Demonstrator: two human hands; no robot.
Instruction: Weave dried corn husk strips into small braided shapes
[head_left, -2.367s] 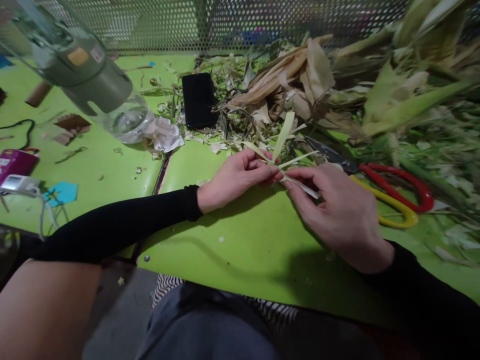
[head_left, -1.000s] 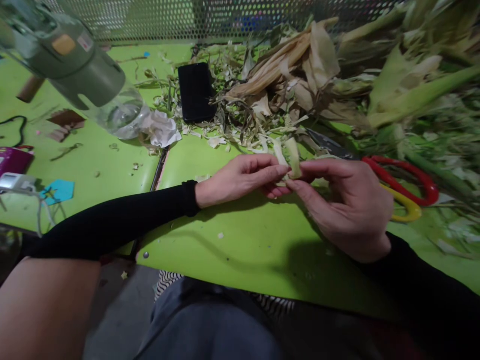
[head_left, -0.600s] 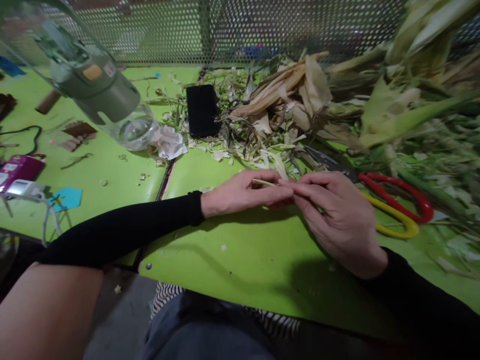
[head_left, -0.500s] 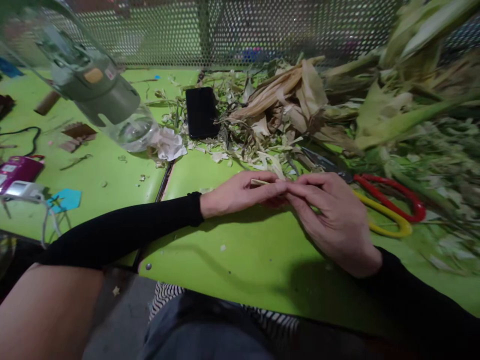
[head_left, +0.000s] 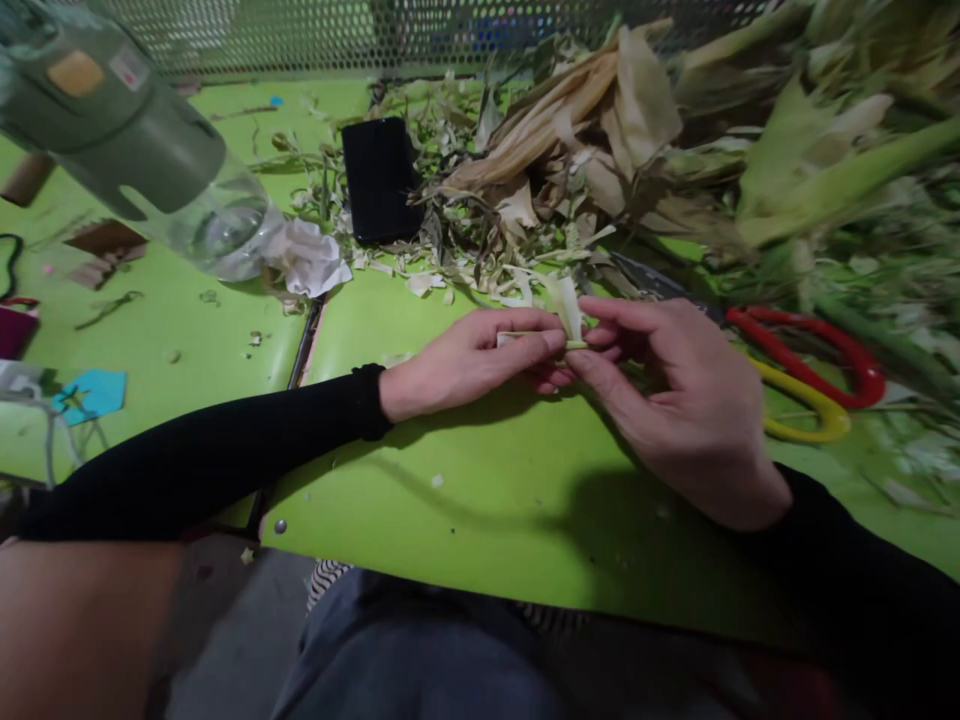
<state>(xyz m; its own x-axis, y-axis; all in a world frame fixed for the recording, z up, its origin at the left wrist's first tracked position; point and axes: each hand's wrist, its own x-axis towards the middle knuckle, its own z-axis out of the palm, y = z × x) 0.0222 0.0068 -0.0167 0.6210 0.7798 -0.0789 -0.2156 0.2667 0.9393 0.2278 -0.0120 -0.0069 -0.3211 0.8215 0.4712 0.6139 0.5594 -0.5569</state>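
Pale green, thin and fibrous, the strip (head_left: 567, 300) you are working sits between your 2 hands, just above the near part of the green table (head_left: 480, 520). Your left hand (head_left: 487, 355) has its thumb pressed down against its fingers, clamped on the strip, with 1 narrow end showing beyond the thumb toward your wrist. Your right hand (head_left: 667, 390) is loosely curled, its index finger lifted away from its thumb; the thumb tip meets the strip's near end, but you can't tell from here whether that hand grips it. Your fingertips nearly meet there. The strip looks folded: a narrow length runs sideways along your left thumb, and a broader, whitish flap stands up between the hands. Whether it is 1 piece or several is hidden by your fingers. Beyond the flap lie shredded scraps (head_left: 480, 270) and dry husks (head_left: 555, 110). Scissors with 1 red and 1 yellow handle (head_left: 817, 350) rest just past your right hand, and a black phone (head_left: 381, 180) lies farther back.
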